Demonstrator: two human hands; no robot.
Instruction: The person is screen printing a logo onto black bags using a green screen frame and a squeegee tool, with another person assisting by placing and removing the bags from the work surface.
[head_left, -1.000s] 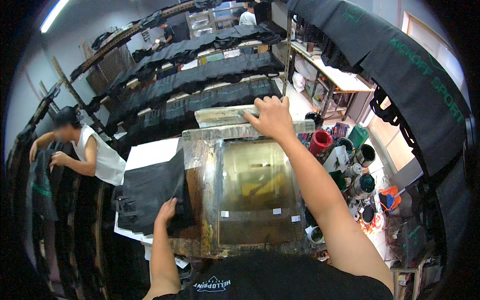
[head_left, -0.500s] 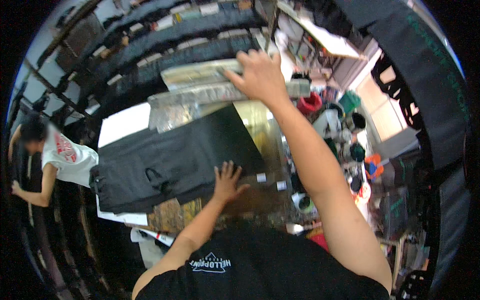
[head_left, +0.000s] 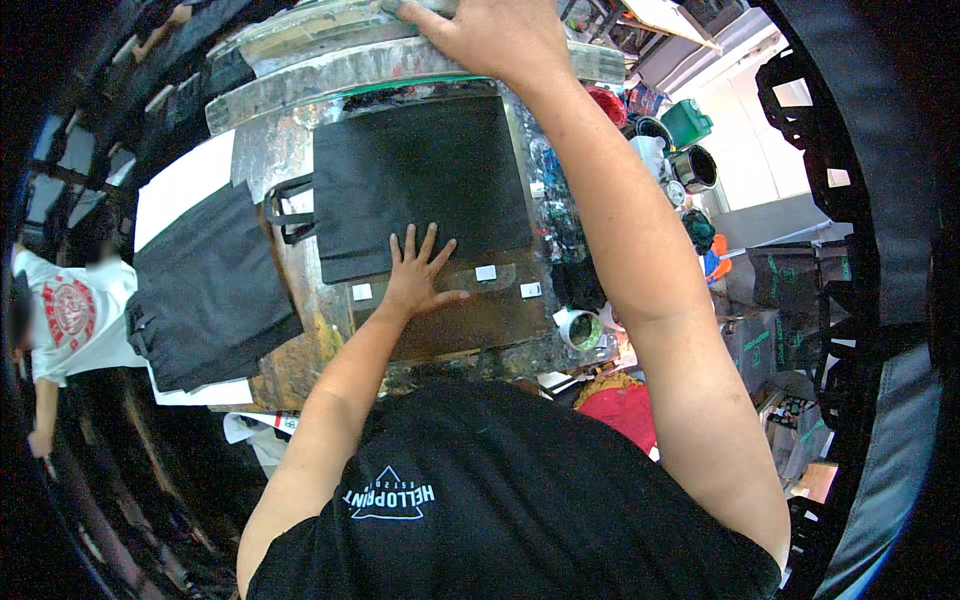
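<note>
A black fabric bag (head_left: 420, 180) lies flat on the brown work board (head_left: 440, 335), its handle loop (head_left: 288, 212) sticking out to the left. My left hand (head_left: 412, 285) rests on the bag's near edge with its fingers spread. At the far side, my right hand (head_left: 505, 38) holds the upper bar of a raised, worn frame (head_left: 350, 92); the picture's edge cuts off part of the fingers. Small white tabs (head_left: 486, 273) sit along the bag's near side. To the left is a pile of black bags (head_left: 215, 290) on a white sheet (head_left: 190, 185).
Open tins (head_left: 695, 168), a green container (head_left: 688, 124) and a cup with green residue (head_left: 580, 330) stand to the right. A person in a white shirt (head_left: 85, 310) is at the far left. More black bags (head_left: 785, 280) hang or lie at right.
The bag under my left hand now lies squarely on the board, apart from the pile it overlapped before. The view has shifted, and the frame and right hand appear higher and closer.
</note>
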